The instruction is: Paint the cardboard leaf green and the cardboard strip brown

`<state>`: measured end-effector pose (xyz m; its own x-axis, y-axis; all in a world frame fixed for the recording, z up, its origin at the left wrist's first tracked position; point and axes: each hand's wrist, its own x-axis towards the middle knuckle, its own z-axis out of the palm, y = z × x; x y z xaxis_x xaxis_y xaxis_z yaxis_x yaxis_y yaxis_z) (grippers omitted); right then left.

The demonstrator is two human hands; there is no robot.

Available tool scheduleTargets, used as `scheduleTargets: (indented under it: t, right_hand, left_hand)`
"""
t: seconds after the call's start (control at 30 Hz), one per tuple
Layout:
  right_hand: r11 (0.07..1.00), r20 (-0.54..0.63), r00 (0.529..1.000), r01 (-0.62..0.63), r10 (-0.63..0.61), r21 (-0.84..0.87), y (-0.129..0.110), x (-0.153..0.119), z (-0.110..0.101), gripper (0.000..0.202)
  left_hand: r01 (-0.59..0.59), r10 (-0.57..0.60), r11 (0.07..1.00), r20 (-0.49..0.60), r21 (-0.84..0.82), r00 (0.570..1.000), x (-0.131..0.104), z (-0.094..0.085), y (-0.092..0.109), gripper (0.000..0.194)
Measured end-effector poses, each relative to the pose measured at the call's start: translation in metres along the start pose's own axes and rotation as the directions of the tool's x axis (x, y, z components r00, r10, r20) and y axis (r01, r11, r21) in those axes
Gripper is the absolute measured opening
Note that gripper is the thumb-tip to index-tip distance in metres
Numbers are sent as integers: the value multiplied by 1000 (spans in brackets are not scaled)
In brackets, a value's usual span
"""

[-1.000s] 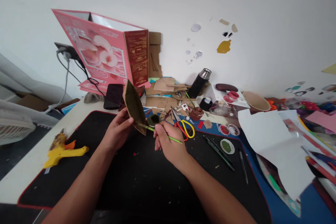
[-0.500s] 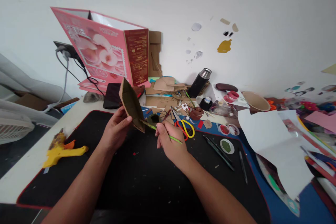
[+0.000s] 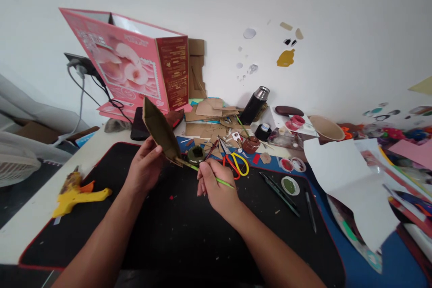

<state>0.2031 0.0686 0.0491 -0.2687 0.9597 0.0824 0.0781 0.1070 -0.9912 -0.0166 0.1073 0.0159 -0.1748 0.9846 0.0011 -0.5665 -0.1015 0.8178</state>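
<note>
Thumb in front and fingers curled behind, the left hand pinches the lower edge of a folded, olive-green-painted cardboard piece with raw brown edges. Its forearm slants up and to the right from the bottom of the view, bringing the hand over the far part of a black rectangular mat with a red border. Held this way, the cardboard piece tilts, its pointed top leaning to the left and its lower end reaching toward the right hand. That hand comes in from the lower right, its forearm slanting up and to the left, and grips a slim, bright-green-handled paintbrush between thumb and forefinger, with the other fingers curled underneath. The handle's rear end shows beyond the thumb, lying across the hand, while the brush tip points left and meets the lower end of the cardboard piece. A round jar with dark green around its opening stands just beyond the brush, between the two hands. Near the right hand, on its far side, lie scissors with red and yellow loop handles. A yellow plastic glue gun lies well to the left of the left forearm, partly on the mat and near the bench's pale left edge.
</note>
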Motion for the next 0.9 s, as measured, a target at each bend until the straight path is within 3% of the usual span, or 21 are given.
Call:
scheduleTargets:
  t: [0.2, 0.5, 0.7, 0.9]
  right_hand:
    - [996, -17, 999, -42, 43, 80, 2, -4, -5, 52]
    - [984, 8, 999, -52, 52, 170, -5, 3, 3, 54]
    - [969, -70, 989, -116, 134, 220, -6, -1, -8, 61]
    - [955, -29, 992, -107, 119, 277, -11, 3, 4, 61]
  left_hand:
    - [-29, 29, 998, 0, -48, 1000, 2, -1, 1, 43]
    - [-10, 10, 998, -4, -65, 1000, 1, -1, 1, 42]
    - [-42, 42, 997, 4, -70, 999, 4, -2, 2, 40]
    - [-16, 16, 998, 5, -57, 1000, 2, 0, -2, 41]
